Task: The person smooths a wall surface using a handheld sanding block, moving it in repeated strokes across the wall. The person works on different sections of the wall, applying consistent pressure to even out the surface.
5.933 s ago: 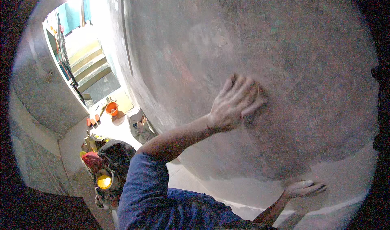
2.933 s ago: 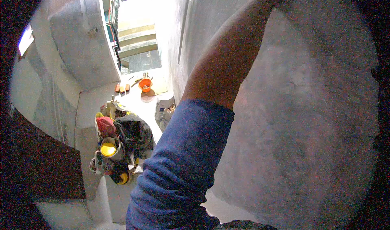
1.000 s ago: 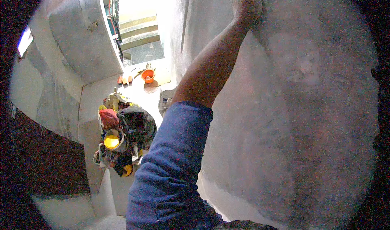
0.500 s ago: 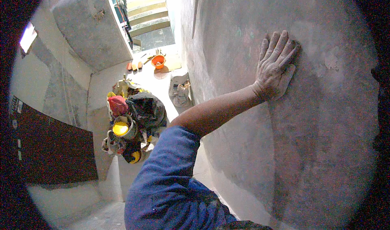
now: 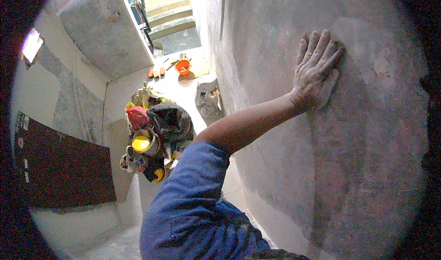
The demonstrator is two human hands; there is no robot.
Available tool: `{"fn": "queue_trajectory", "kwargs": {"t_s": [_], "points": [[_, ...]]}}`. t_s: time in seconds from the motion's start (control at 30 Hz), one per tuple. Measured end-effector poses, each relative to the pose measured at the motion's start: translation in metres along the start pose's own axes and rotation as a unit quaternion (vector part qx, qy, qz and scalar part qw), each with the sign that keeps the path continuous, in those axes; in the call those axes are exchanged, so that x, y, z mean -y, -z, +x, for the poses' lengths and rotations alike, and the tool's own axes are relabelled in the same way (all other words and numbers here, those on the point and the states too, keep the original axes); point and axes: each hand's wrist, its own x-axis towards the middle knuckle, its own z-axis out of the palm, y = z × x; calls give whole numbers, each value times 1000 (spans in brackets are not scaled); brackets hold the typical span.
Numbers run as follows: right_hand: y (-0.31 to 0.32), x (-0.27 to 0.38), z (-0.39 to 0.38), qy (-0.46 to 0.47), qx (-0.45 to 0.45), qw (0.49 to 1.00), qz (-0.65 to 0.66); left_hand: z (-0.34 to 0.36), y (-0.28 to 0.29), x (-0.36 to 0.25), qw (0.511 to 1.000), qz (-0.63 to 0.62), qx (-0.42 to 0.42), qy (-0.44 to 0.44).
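My left hand (image 5: 318, 76) lies flat on the grey plastered wall (image 5: 275, 136), fingers stretched out and slightly spread, with pale dust on the skin. It holds nothing. The bare forearm and a dark blue sleeve (image 5: 193, 182) reach up to it from the lower edge. Just right of the fingers the wall has a lighter, rough patch (image 5: 382, 68). My right hand does not show; a dark shape at the far right rim is too dim to make out.
Left of my arm stands a cluster of buckets and bags, with a yellow-topped bucket (image 5: 141, 143), a red bundle (image 5: 137, 117) and a black bag (image 5: 171, 121). Beyond are an orange bowl (image 5: 182, 67), a whitish sack (image 5: 209, 101) and a bright opening with steps (image 5: 171, 19).
The whole view has shifted slightly, so the floor things sit a little farther right in it. My left hand stays flat on about the same spot of the wall.
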Motion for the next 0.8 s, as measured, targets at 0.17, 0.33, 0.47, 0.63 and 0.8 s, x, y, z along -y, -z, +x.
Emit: {"fn": "queue_trajectory", "kwargs": {"t_s": [0.17, 0.33, 0.47, 0.63, 0.8], "points": [[7, 0, -5, -2, 29, 1000, -1, -1, -1, -1, 1000, 3, -7, -13], [5, 2, -8, -25, 36, 999, 19, -4, -3, 3, 1000, 2, -22, -20], [-2, 3, -13, -31, 37, 999, 25, -4, -5, 3, 999, -9, -28, -17], [-4, 3, -21, -41, 36, 998, 29, -7, -6, 2, 999, -18, -26, -16], [-1, 2, -22, -48, 35, 998, 32, -8, -5, 4, 1000, -12, -19, -16]]}}
